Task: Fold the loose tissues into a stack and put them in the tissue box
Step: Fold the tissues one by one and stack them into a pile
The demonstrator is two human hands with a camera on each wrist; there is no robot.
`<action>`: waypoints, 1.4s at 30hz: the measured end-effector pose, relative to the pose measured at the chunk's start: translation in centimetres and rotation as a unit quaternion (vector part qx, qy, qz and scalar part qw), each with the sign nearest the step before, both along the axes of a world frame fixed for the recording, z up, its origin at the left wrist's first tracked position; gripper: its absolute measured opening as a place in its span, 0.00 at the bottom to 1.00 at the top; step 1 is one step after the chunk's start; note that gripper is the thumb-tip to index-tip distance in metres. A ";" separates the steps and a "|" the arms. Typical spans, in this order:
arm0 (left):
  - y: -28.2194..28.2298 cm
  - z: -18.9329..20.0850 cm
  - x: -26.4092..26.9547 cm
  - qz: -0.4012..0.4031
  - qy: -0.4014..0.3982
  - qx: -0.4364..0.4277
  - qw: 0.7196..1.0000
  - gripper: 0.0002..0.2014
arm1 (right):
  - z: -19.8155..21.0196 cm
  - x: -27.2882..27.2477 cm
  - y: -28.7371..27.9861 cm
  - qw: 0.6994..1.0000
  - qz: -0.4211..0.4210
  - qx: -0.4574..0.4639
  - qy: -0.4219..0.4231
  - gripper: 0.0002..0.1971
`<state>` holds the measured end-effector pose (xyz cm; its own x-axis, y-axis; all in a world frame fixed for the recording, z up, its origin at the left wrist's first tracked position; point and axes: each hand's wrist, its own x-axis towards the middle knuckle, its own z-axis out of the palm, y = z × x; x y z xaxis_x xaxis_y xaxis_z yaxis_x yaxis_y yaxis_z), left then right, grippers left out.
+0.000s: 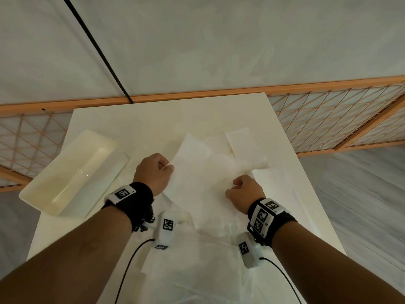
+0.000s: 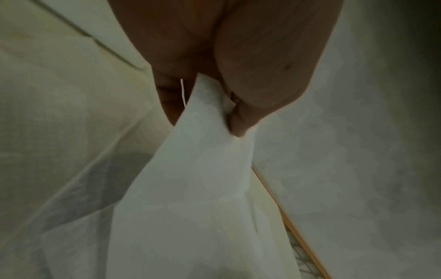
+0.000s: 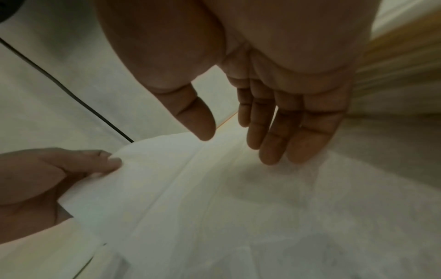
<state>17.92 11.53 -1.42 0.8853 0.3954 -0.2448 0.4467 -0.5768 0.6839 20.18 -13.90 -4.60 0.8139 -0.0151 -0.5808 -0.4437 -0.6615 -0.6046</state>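
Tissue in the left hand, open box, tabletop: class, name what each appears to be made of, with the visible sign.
Tissue in the left hand: thin soft paper, matt white; it creases and droops from the pinch.
Box: probably moulded plastic, cream, glossy; rounded corners, light glints inside.
Tabletop: smooth, matt, off-white; laminate or painted board, cannot tell which.

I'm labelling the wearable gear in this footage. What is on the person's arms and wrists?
Forearms are bare, no sleeves. Each wrist has a black band carrying white blocks printed with black square markers. A small white marked box hangs under each wrist, each trailing a thin black cable.
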 end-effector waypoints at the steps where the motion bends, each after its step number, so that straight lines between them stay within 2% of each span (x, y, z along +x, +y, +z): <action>1: -0.3 0.5 -0.2 -0.025 -0.016 -0.004 1.000 0.09 | 0.1 0.0 0.3 1.000 -0.005 0.009 -0.001 0.17; 4: -2.7 0.9 -0.8 -0.162 -0.032 0.001 0.986 0.06 | -0.1 0.0 1.0 0.998 -0.033 0.058 0.007 0.22; 6: -4.7 -0.2 -1.3 -0.260 0.002 0.037 0.965 0.08 | 0.1 -0.1 1.5 0.995 -0.052 0.091 0.009 0.21; 8: -6.3 -1.4 -1.6 -0.324 0.090 0.097 0.937 0.23 | 0.5 -0.1 1.8 0.991 -0.065 0.118 0.016 0.20; 9: -6.7 -1.8 -1.6 -0.329 0.121 0.115 0.929 0.31 | 0.6 -0.1 1.8 0.989 -0.065 0.131 0.026 0.20; 11: -6.7 -2.5 -1.5 -0.301 0.124 0.113 0.939 0.36 | 0.6 0.0 2.0 0.985 -0.060 0.157 0.042 0.22; 14: -5.7 -3.2 -1.1 -0.231 0.078 0.081 0.967 0.33 | 0.2 0.7 2.4 0.985 -0.058 0.153 0.044 0.25; 16: -4.7 -3.6 -0.3 -0.131 0.052 0.071 0.987 0.31 | -0.6 1.3 2.8 0.988 -0.058 0.134 0.043 0.27; 18: -3.9 -3.9 0.3 -0.054 0.089 0.070 0.992 0.32 | -1.2 1.6 3.0 0.992 -0.045 0.106 0.041 0.30; 20: -3.4 -4.4 0.7 -0.048 0.143 0.071 0.986 0.31 | -1.9 1.6 2.9 0.996 -0.017 0.069 0.045 0.35; 21: -3.4 -4.7 0.8 -0.050 0.157 0.064 0.984 0.28 | -1.9 1.5 2.8 0.997 0.001 0.058 0.047 0.33; 24: -3.5 -5.2 1.1 -0.050 0.165 0.027 0.985 0.14 | -2.3 1.4 2.5 0.997 0.032 0.056 0.045 0.28; 26: -3.3 -4.8 1.3 -0.040 0.143 -0.003 0.989 0.10 | -2.1 1.4 2.1 0.997 0.030 0.056 0.035 0.27; 28: -2.7 -3.5 0.9 -0.051 0.096 -0.034 0.994 0.13 | -1.1 1.3 1.5 0.999 0.027 0.034 -0.025 0.25; 30: -2.5 -1.5 0.0 -0.100 0.062 -0.057 0.991 0.14 | 0.6 1.4 1.0 0.992 0.036 0.025 -0.121 0.29; 32: -2.7 -0.3 -1.2 -0.120 0.052 -0.143 0.981 0.13 | 2.0 1.8 0.9 0.983 0.033 0.063 -0.167 0.37; 33: -3.0 0.2 -1.7 -0.103 0.042 -0.210 0.971 0.15 | 2.5 2.0 1.2 0.986 0.017 0.091 -0.142 0.39; 36: -4.2 1.3 -2.5 0.010 0.019 -0.402 0.915 0.15 | 3.1 1.7 2.8 0.976 -0.061 0.201 0.052 0.47; 38: -4.8 1.9 -3.0 0.050 0.013 -0.472 0.880 0.15 | 3.5 0.4 3.8 0.946 -0.057 0.288 0.138 0.38; 39: -5.1 2.0 -3.4 0.055 0.014 -0.487 0.872 0.16 | 3.3 -0.1 4.1 0.933 -0.062 0.324 0.141 0.34; 42: -4.7 2.3 -5.2 0.056 0.034 -0.509 0.859 0.15 | 2.6 -1.3 4.3 0.907 -0.098 0.398 0.097 0.33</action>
